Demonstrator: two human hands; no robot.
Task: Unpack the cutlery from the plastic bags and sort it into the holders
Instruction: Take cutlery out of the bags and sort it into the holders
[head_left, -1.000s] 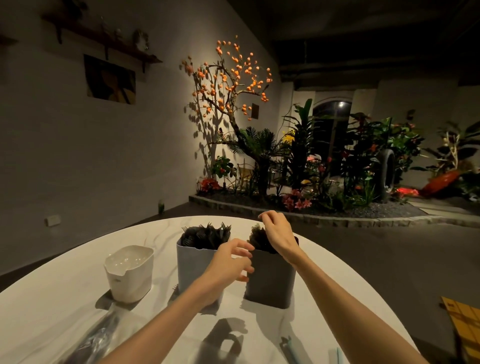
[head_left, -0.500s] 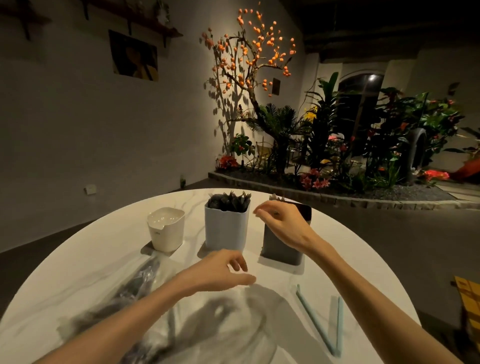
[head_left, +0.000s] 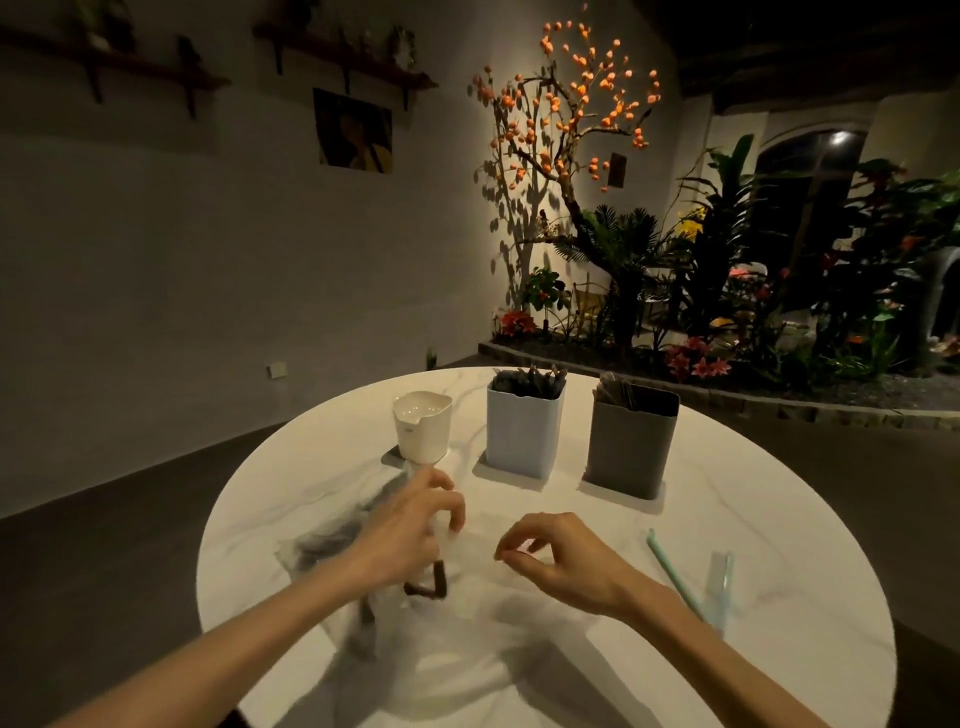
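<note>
Room: dim interior, plain wall with shelves and a picture, lit planter with an orange-fruited tree (head_left: 566, 119) behind.
Surface: round white marble surface (head_left: 753, 519), lit from above, strong shadows near the front edge.
Holders: three in a row at the far side. White holder (head_left: 422, 427) on the left, appears empty. Pale blue holder (head_left: 523, 434) in the middle, filled with dark cutlery. Grey holder (head_left: 629, 448) on the right, dark pieces leaning at its left inner corner.
Plastic bag: clear plastic bag (head_left: 332, 545) of dark cutlery lying flat on the surface, front left, just before the white holder; motion-blurred, contents not countable.
Left hand: left hand (head_left: 405, 530) over the bag, fingers curled; grip on the film likely but blurred, so cannot tell for sure.
Right hand: right hand (head_left: 556, 553) just right of the bag, above the surface, thumb and forefinger tips nearly meeting, holding nothing visible.
Other items: pale green strips (head_left: 675, 577) lying front right, well apart from the bag.
Step in hand: opening the next bag (judgement).
Method: pin bag with left hand; pinch open edge with right hand; pull film apart slowly; keep opening facing up.
Risk: thin film tearing suddenly, pieces scattering toward the edge.
Sorting: match piece type to holder already containing it; handles down.
</note>
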